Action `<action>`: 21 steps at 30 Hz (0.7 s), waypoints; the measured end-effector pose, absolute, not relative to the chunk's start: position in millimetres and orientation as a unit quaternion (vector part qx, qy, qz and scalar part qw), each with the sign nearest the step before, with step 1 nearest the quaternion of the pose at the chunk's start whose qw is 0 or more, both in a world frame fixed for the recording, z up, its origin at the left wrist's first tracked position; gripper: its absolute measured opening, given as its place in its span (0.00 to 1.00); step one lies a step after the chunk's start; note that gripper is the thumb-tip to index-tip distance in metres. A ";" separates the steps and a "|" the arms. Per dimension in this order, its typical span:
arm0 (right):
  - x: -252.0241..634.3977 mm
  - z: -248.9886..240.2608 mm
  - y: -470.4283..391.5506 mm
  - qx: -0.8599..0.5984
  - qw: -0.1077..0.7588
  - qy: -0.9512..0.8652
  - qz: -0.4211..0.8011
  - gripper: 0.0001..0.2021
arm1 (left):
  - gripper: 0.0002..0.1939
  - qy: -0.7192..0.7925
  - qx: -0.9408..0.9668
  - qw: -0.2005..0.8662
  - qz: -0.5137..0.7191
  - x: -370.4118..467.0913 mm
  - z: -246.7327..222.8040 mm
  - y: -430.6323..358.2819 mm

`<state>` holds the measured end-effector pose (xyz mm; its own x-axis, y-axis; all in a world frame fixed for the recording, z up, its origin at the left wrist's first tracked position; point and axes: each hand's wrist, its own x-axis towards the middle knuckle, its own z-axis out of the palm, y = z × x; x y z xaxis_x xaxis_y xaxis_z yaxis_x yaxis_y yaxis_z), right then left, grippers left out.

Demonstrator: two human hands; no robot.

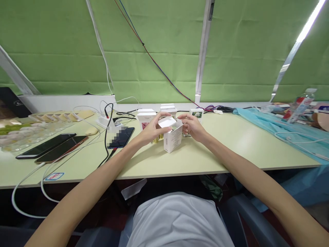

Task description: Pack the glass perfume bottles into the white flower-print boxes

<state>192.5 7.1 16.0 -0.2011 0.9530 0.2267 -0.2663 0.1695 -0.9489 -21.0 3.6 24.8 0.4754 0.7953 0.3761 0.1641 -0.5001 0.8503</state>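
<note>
A small white carton [172, 140] with fine print on its side stands on the table, its top flaps up. My left hand [155, 129] is closed on the carton's upper left, the thumb lying at the raised flap. At the opposite side, the bent fingers of my right hand [192, 127] hold the carton's right upper edge. Something inside the opening shows only in part. Gold-coloured small items [155, 140] peek out below my left hand. Behind it stands a white box with a pink picture [144, 118]; a box with a green picture [196, 113] is behind my right hand.
Phones [46, 145] and a dark phone or tablet [122, 137] lie at left, with cables around a white power strip [109, 121]. A clear tray [31, 135] stands far left. Blue sheeting [280, 130] and a bottle [300, 104] are at right.
</note>
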 end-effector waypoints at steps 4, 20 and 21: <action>193.6 16.0 7.3 -0.308 0.535 -0.535 0.577 0.15 | 0.31 0.307 0.763 0.400 0.405 -21.0 24.5 3.3; 197.2 15.2 10.5 -0.300 0.503 -0.548 0.596 0.15 | 0.32 0.277 0.766 0.397 0.424 -20.7 23.2 6.5; 197.1 15.7 10.1 -0.301 0.503 -0.548 0.597 0.15 | 0.32 0.269 0.768 0.396 0.426 -20.7 23.1 6.7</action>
